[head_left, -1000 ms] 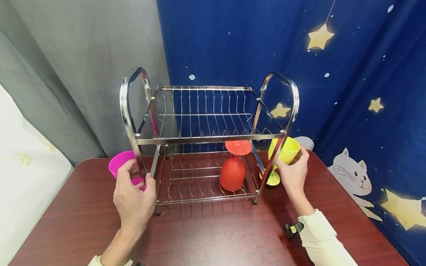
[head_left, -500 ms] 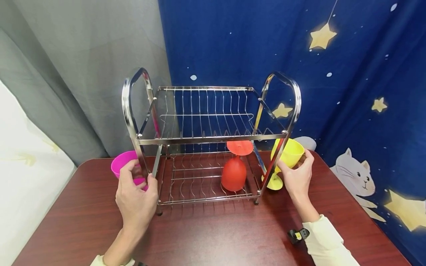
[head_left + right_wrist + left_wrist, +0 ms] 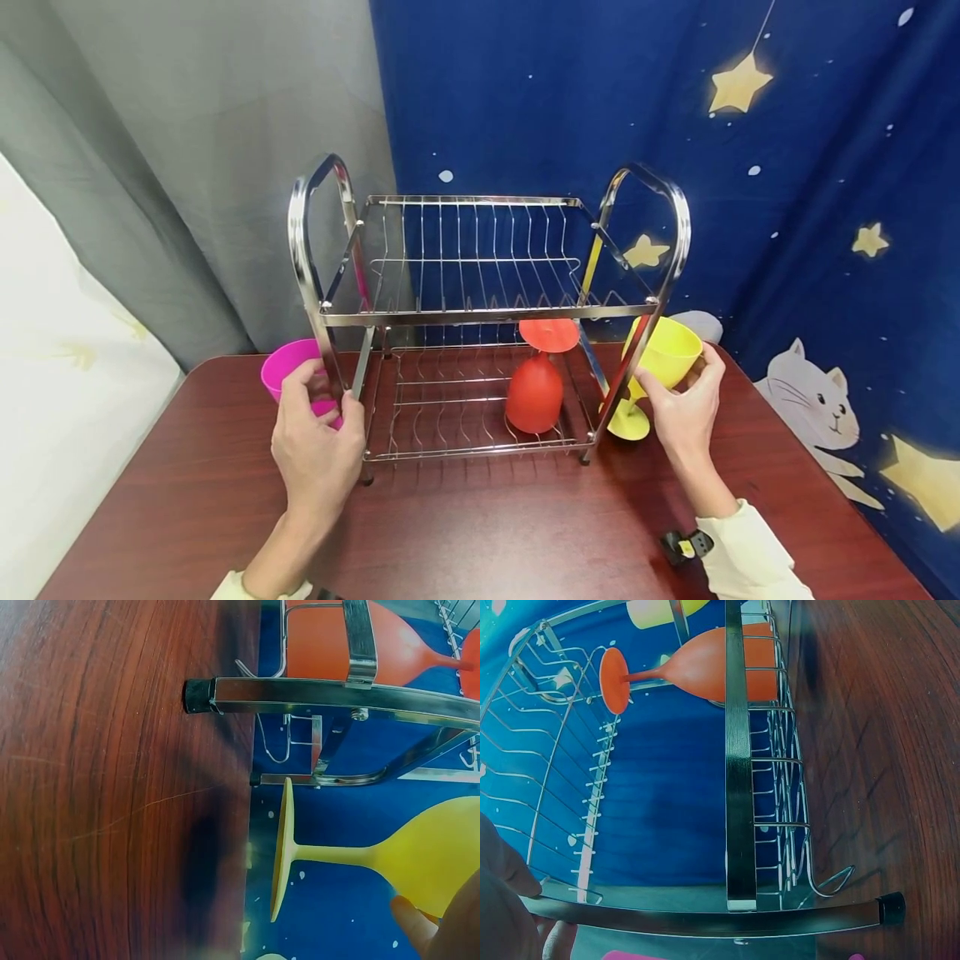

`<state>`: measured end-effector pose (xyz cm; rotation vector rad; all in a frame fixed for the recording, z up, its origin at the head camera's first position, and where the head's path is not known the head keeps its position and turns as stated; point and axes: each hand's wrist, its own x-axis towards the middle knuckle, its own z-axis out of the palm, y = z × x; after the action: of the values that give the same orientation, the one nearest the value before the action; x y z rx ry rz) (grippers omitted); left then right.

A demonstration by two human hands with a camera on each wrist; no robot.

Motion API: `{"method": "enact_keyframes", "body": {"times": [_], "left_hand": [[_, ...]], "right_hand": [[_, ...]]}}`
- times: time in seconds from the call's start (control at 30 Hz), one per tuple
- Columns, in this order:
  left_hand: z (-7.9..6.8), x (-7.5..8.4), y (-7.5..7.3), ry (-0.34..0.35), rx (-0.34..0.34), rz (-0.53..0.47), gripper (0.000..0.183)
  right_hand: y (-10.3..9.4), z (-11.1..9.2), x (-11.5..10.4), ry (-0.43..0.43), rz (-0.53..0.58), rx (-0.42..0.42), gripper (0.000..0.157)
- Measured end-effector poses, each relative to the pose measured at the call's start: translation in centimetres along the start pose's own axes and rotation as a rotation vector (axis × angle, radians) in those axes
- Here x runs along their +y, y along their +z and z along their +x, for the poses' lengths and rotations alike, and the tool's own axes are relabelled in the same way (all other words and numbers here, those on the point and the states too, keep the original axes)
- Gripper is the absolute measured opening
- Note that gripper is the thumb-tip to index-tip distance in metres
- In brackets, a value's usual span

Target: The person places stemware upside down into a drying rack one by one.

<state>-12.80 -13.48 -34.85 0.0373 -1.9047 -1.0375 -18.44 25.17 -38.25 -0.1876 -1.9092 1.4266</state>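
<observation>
Up close, the dark red desk (image 3: 480,525) spreads under both hands. On the left, the left hand (image 3: 318,442) grips the near left upright of the metal dish rack (image 3: 480,317), thumb on the inner side, and has hardly shifted against it. On the right, the right hand (image 3: 686,412) grips the bowl of the yellow goblet (image 3: 670,350), which has just edged rightward and nearer, apart from the rack's right side; its foot looks raised off the desk. So the goblet seems the thing being handled, with the left hand probably steadying the rack. Just beyond the left hand, a pink goblet (image 3: 279,367) seems to stand upright beside the rack. Farther in, a red goblet (image 3: 534,396) sits upside down at the right of the lower tier. Farthest back hang a grey curtain (image 3: 210,100) and a starry blue curtain (image 3: 517,100).
</observation>
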Motion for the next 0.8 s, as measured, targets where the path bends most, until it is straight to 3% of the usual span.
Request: {"method": "enact_keyframes", "body": {"times": [0.43,0.8], "left_hand": [[-0.02,-0.05,-0.02,0.002,-0.004,0.002,0.039],[0.00,0.08,-0.05,0.001,0.002,0.002,0.039]], "right_hand": [[-0.49,-0.41,-0.10,-0.086,0.173,-0.002,0.081],[-0.14,-0.40,0.60,-0.258,0.537,-0.017,0.080]]}}
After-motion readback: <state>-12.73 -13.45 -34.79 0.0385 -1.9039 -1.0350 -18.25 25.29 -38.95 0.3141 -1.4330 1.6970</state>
